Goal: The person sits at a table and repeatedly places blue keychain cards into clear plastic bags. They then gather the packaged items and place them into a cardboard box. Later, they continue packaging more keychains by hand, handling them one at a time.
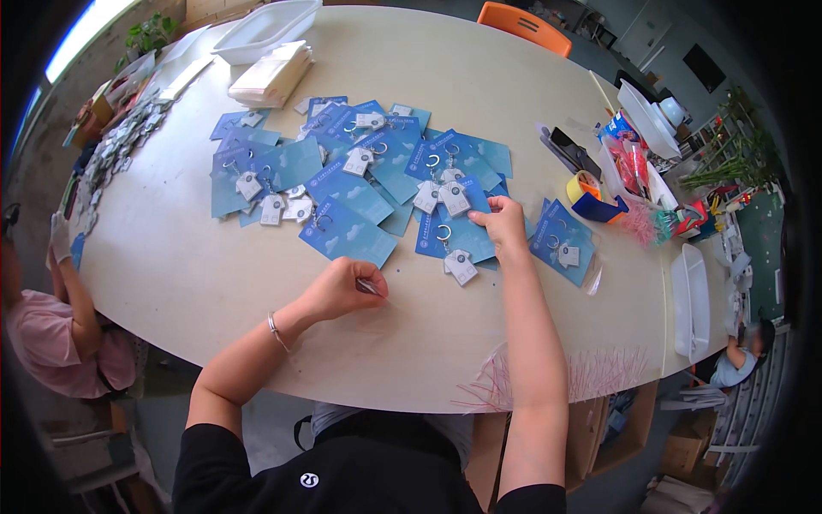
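My left hand (pixel 347 289) is closed in a pinch near the table's front, on what looks like a clear plastic bag (pixel 378 296), thin and hard to see. At the right side of a pile of blue cards (pixel 351 224), my right hand (pixel 501 227) pinches the edge of one blue card (pixel 476 236). Right beside its fingertips lies a white shirt-shaped keychain (pixel 454 199). Another keychain (pixel 461 267) hangs off a card just below. To the right of my right wrist, a card with its keychain (pixel 568 254) lies in a clear sleeve.
A stack of clear bags (pixel 272 75) and a white tray (pixel 265 30) stand at the back left. Loose keychains (pixel 120 150) heap along the left edge. Tape (pixel 584 186) and a filled bin (pixel 632 167) sit at right; pink-white strands (pixel 608 368) lie in front. Other people sit left and far right.
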`<move>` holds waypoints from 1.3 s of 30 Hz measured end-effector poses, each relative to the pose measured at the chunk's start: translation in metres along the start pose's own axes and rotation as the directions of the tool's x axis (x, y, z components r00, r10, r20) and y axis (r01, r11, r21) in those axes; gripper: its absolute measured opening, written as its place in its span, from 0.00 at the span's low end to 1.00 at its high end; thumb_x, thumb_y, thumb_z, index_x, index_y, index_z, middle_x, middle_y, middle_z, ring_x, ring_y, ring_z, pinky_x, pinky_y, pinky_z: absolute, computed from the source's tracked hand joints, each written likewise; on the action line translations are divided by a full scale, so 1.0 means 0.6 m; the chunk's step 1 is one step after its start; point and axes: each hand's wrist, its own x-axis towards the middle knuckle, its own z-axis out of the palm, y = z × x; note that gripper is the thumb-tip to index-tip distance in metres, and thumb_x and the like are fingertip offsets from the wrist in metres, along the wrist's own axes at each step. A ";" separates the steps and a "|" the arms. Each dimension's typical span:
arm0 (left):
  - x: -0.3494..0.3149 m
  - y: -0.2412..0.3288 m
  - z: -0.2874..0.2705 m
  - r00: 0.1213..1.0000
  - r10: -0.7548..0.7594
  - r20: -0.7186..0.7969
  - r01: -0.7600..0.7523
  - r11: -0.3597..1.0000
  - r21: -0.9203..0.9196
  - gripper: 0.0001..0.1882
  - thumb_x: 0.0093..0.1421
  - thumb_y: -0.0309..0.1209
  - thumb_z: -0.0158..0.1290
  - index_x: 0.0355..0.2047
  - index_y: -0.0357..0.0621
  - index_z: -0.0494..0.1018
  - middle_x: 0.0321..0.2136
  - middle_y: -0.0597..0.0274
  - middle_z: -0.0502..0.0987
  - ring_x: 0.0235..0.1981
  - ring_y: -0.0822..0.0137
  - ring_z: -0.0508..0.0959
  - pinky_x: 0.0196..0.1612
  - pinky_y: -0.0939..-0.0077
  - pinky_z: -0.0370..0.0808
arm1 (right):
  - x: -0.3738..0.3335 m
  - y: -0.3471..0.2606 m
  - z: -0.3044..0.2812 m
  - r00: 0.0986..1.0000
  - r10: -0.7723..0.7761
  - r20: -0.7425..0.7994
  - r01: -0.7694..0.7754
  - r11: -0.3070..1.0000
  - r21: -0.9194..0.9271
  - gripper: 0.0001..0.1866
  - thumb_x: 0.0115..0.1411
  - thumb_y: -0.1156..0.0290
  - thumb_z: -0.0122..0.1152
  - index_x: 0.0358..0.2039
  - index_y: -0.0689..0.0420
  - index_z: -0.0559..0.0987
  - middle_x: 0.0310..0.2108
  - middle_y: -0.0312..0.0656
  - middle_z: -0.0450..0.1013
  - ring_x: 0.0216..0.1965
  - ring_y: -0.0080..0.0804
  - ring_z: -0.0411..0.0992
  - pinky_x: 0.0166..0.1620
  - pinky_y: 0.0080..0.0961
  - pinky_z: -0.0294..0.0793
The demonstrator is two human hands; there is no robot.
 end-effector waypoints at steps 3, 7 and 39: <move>-0.001 -0.001 -0.003 1.000 -0.017 0.008 0.017 0.999 -0.030 0.05 0.52 0.22 0.61 0.29 0.35 0.78 0.28 0.64 0.80 0.30 0.76 0.78 0.37 0.80 0.75 | -0.005 0.001 -0.008 0.996 -0.008 0.089 -0.010 0.979 0.202 0.15 0.50 0.83 0.68 0.39 0.65 0.77 0.33 0.43 0.78 0.32 0.26 0.76 0.37 0.22 0.77; -0.003 0.011 -0.003 0.999 -0.051 0.010 0.051 0.998 -0.033 0.08 0.53 0.24 0.63 0.32 0.36 0.78 0.25 0.67 0.78 0.28 0.78 0.76 0.33 0.82 0.73 | -0.025 -0.003 -0.027 0.955 -0.089 0.284 -0.047 0.898 0.437 0.12 0.53 0.84 0.65 0.39 0.63 0.78 0.35 0.42 0.79 0.34 0.23 0.76 0.39 0.20 0.77; -0.004 0.037 0.032 0.841 0.088 -0.533 -0.216 0.959 -0.183 0.19 0.65 0.36 0.55 0.19 0.39 0.73 0.12 0.72 0.69 0.14 0.83 0.64 0.17 0.83 0.58 | -0.285 -0.015 0.099 0.925 -0.013 0.379 -0.280 0.651 0.705 0.47 0.48 0.89 0.67 0.62 0.58 0.47 0.48 0.47 0.72 0.49 0.35 0.73 0.51 0.32 0.76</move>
